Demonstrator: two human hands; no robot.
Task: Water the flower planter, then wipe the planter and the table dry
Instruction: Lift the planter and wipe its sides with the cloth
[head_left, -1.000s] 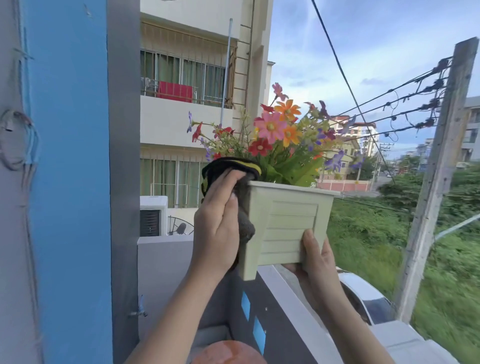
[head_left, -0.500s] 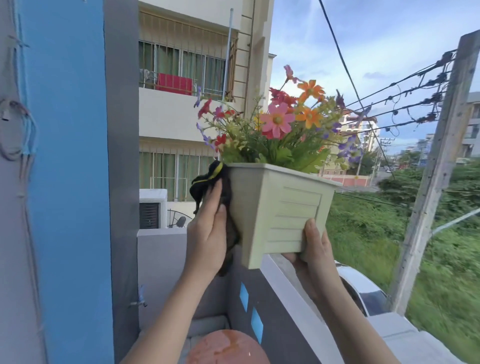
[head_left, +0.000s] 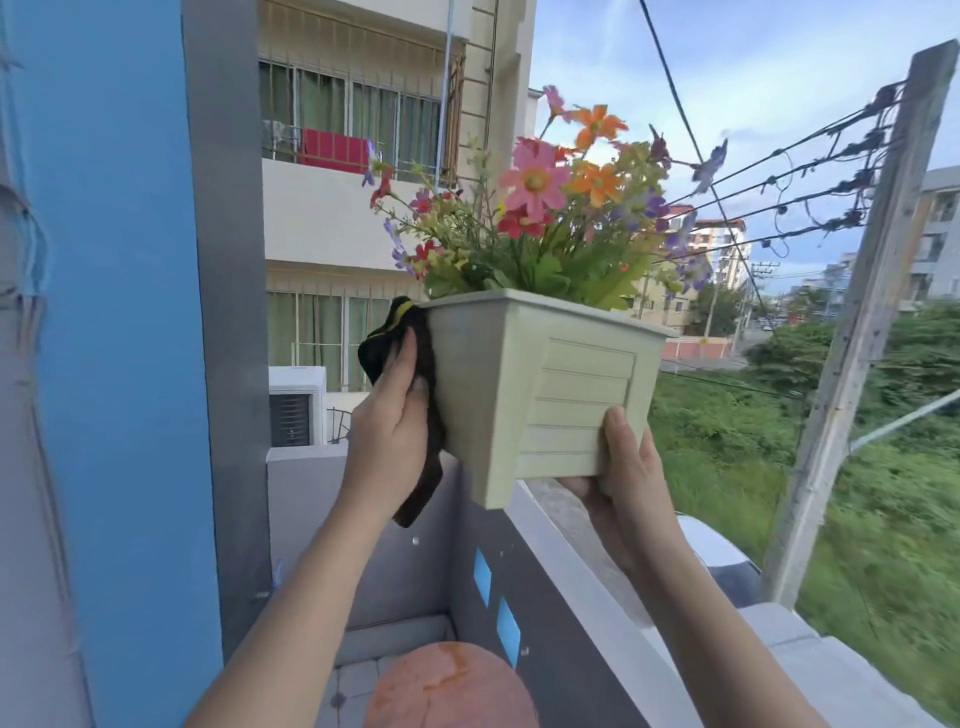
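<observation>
A pale green square planter (head_left: 535, 395) full of pink, orange, red and purple flowers (head_left: 550, 208) is held up in the air above the balcony wall. My right hand (head_left: 623, 467) grips its lower right corner from beneath. My left hand (head_left: 389, 431) presses a black cloth with a yellow stripe (head_left: 410, 364) flat against the planter's left side, just under the rim. The cloth's tail hangs down below my palm. A few water drops fall under the cloth.
A grey balcony wall with blue squares (head_left: 519, 597) runs below the planter. A round orange-brown table top (head_left: 447, 686) shows at the bottom edge. A blue and grey pillar (head_left: 130, 338) stands on the left. Beyond the wall are a building, wires, a pole and grass.
The planter has turned and tilted, showing more of its left side. My left hand and the cloth have slid from the near corner onto that left side.
</observation>
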